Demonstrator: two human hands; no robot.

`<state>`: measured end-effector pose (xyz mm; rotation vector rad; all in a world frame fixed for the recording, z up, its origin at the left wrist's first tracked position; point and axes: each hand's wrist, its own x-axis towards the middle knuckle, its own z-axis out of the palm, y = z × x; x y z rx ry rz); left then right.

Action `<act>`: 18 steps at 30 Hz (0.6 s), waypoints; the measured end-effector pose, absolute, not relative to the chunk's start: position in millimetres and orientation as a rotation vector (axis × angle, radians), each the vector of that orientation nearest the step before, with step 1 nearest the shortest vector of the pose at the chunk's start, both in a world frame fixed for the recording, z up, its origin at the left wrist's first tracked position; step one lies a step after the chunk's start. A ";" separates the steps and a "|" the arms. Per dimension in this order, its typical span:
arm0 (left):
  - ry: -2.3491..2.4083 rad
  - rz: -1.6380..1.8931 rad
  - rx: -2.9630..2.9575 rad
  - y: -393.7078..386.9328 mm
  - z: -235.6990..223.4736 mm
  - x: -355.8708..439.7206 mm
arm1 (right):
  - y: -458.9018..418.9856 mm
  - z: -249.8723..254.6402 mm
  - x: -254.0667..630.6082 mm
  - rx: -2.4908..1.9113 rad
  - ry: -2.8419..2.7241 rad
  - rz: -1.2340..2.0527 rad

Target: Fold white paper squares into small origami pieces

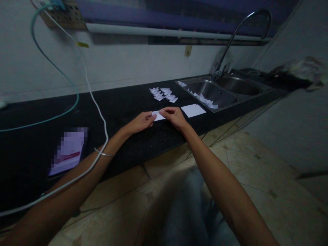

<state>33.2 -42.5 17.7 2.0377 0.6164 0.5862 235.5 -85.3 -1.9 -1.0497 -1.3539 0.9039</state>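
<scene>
A small white piece of paper [159, 116] lies on the black countertop [123, 112], pinched at both ends. My left hand [141, 122] grips its left edge with closed fingers. My right hand [173, 115] pinches its top right edge. A flat white sheet [193, 110] lies just right of my right hand. Behind the hands sits a cluster of several small folded white paper pieces [164, 94].
A steel double sink [225, 89] with a tall curved tap [239, 30] is at the right, with paper scraps [205, 99] in its near basin. A white cable [98, 109] and a teal hose [64, 78] cross the counter at the left. A blurred flat object [68, 150] lies near the front edge.
</scene>
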 end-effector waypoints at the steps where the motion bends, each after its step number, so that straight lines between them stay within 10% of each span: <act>1: 0.611 0.584 2.003 -42.7 17.5 32.8 | -85.8 -1.2 235.3 -1.053 -1.352 0.902; 18: 0.729 0.717 1.995 -43.8 25.0 33.8 | -92.1 6.1 226.0 -0.986 -1.554 0.738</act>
